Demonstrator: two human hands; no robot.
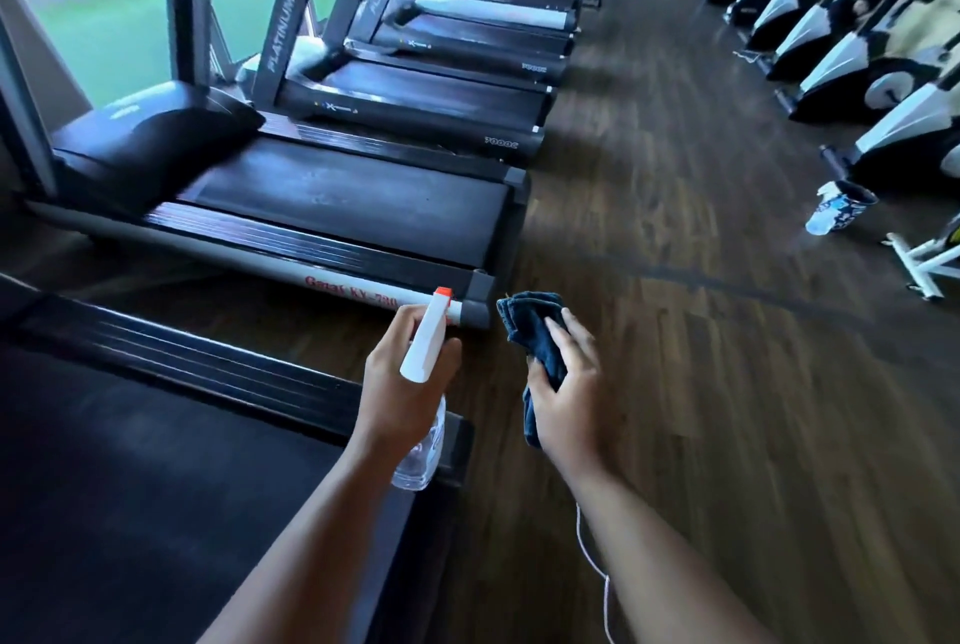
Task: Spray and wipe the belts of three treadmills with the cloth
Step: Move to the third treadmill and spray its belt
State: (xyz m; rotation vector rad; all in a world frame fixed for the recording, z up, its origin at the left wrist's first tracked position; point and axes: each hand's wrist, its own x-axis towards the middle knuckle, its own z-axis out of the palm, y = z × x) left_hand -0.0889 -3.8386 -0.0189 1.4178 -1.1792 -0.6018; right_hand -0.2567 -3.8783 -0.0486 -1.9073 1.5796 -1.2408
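- Left hand (pixel 402 396) is wrapped around the neck of the spray bottle (pixel 423 386); light, rigid, likely slick.
- Right hand (pixel 566 401) clutches the cloth (pixel 530 331), soft and bunched, beside the treadmill belt (pixel 343 199).

Treadmills run in a row along the left side of the floor (pixel 675 331): nearest treadmill (pixel 156 461) at bottom-left corner, second treadmill (pixel 337 206) behind it, third treadmill (pixel 415 102) further back. Exercise bikes (pixel 857 45) line the right edge. Spray bottle (pixel 427 383) over the nearest treadmill's rear corner, cloth (pixel 535 347) just right of it. Cup (pixel 839 206) on floor by the bikes.
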